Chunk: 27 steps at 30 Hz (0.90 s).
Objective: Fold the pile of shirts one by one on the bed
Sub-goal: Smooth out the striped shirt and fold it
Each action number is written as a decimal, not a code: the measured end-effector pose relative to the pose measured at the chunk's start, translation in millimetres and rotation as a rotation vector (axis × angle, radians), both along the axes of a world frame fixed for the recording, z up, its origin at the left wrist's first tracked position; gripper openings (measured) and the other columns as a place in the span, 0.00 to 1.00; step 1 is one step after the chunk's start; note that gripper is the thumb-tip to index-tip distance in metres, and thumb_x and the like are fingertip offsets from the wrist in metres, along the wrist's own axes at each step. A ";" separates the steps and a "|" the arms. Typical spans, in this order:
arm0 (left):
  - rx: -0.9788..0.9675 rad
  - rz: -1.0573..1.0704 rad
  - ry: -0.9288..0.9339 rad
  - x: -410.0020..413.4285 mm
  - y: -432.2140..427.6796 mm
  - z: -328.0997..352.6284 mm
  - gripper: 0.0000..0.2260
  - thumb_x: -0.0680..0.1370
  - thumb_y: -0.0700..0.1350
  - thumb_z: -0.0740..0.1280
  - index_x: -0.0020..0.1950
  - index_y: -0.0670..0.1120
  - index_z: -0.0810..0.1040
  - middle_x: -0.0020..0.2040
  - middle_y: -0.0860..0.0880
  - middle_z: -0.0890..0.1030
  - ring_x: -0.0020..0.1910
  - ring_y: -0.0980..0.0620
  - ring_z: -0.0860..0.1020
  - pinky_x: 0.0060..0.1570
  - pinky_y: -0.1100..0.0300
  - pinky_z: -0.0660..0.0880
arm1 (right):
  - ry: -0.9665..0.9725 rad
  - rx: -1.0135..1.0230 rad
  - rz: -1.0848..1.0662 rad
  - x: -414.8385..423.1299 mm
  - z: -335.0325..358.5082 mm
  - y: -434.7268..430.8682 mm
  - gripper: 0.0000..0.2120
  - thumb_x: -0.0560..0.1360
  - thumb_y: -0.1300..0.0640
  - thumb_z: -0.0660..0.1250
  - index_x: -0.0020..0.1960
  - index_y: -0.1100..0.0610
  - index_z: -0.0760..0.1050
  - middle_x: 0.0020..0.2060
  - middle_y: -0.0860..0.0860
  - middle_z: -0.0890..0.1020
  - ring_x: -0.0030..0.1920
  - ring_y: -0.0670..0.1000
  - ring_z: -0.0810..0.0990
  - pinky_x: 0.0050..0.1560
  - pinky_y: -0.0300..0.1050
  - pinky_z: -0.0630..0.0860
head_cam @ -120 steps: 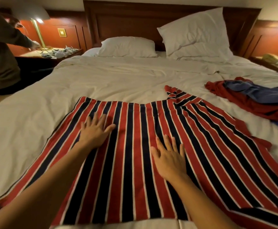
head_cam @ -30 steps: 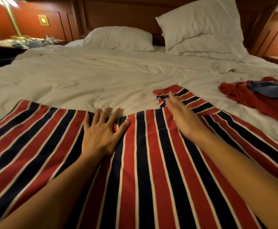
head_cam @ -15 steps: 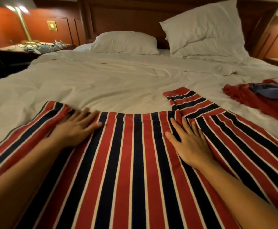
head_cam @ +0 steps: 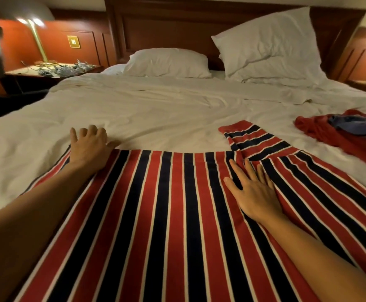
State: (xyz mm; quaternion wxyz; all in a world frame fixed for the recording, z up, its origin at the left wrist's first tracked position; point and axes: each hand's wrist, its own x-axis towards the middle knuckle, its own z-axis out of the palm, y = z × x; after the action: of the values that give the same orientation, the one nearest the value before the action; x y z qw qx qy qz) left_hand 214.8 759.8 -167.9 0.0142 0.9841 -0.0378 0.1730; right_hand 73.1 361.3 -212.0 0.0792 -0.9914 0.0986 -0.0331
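White bedding covers the wide bed (head_cam: 156, 110) before us. Nearest, across the lower frame, a red, navy and white striped shirt (head_cam: 166, 214) is spread flat. Our right hand (head_cam: 256, 192) rests on it at centre right, fingers straight and apart. Our left hand (head_cam: 89, 147) sits at the shirt's far left corner, fingers bent; we cannot tell whether they grip cloth. Farther right lies a pile of red and blue clothes (head_cam: 341, 131). Two pillows (head_cam: 166, 62) sit at the top.
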 end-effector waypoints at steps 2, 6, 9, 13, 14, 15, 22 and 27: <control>-0.083 -0.101 0.169 1.5 10.2 13.9 0.31 0.73 0.73 0.56 0.59 0.50 0.73 0.68 0.42 0.75 0.69 0.39 0.69 0.72 0.41 0.57 | -0.007 0.001 -0.001 -0.1 -0.7 -0.1 0.32 0.77 0.28 0.39 0.78 0.34 0.36 0.80 0.47 0.41 0.80 0.55 0.38 0.79 0.56 0.41; 0.129 -0.106 0.503 3.4 44.7 35.7 0.44 0.59 0.84 0.57 0.63 0.55 0.77 0.65 0.52 0.76 0.67 0.46 0.71 0.71 0.43 0.58 | -0.021 0.004 0.009 1.0 -3.7 -1.2 0.32 0.76 0.28 0.39 0.77 0.34 0.36 0.81 0.47 0.42 0.80 0.55 0.39 0.78 0.57 0.42; -0.007 -0.094 0.456 6.2 53.5 36.3 0.39 0.52 0.83 0.64 0.42 0.52 0.83 0.43 0.52 0.83 0.45 0.50 0.79 0.55 0.50 0.76 | -0.047 -0.004 0.007 0.6 -7.0 -3.3 0.31 0.77 0.29 0.39 0.77 0.33 0.37 0.81 0.47 0.43 0.80 0.54 0.39 0.79 0.56 0.42; 0.200 0.039 0.212 4.2 49.5 42.2 0.22 0.66 0.69 0.74 0.39 0.51 0.76 0.38 0.52 0.80 0.41 0.50 0.78 0.48 0.52 0.75 | -0.039 0.002 0.004 0.1 -5.3 -2.1 0.31 0.77 0.29 0.39 0.77 0.33 0.36 0.81 0.47 0.42 0.80 0.54 0.39 0.79 0.57 0.42; 0.338 0.079 0.088 2.9 46.4 44.8 0.16 0.71 0.63 0.74 0.41 0.52 0.76 0.42 0.51 0.79 0.45 0.48 0.77 0.53 0.51 0.72 | -0.038 0.003 0.002 0.1 -5.1 -1.7 0.31 0.77 0.29 0.39 0.77 0.33 0.37 0.81 0.47 0.42 0.80 0.54 0.39 0.79 0.57 0.42; 0.410 0.094 -0.019 1.6 42.9 44.9 0.10 0.72 0.55 0.74 0.46 0.53 0.77 0.47 0.49 0.78 0.50 0.46 0.75 0.56 0.49 0.69 | -0.038 0.003 0.002 -0.3 -5.0 -1.7 0.31 0.77 0.29 0.39 0.77 0.34 0.37 0.81 0.47 0.43 0.80 0.54 0.39 0.79 0.57 0.43; -0.218 -0.153 0.196 -56.7 -31.1 18.8 0.27 0.81 0.64 0.58 0.77 0.55 0.65 0.79 0.47 0.60 0.74 0.42 0.65 0.69 0.42 0.67 | -0.053 0.013 0.005 -1.1 -5.0 -2.6 0.31 0.78 0.30 0.40 0.78 0.34 0.39 0.81 0.48 0.44 0.80 0.55 0.41 0.79 0.58 0.43; 0.095 -0.207 0.443 -73.2 12.5 -25.1 0.33 0.69 0.77 0.29 0.73 0.71 0.33 0.81 0.53 0.39 0.80 0.48 0.39 0.78 0.47 0.42 | -0.052 0.011 0.001 0.7 -6.4 -3.6 0.31 0.77 0.29 0.40 0.78 0.34 0.39 0.81 0.48 0.44 0.80 0.55 0.40 0.79 0.58 0.42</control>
State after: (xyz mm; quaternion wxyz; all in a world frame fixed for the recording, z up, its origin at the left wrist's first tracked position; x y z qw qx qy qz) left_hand 141.6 772.3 -193.0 -0.0064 0.9884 -0.1426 -0.0513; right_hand 73.8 357.7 -218.4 0.0872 -0.9898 0.0961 -0.0580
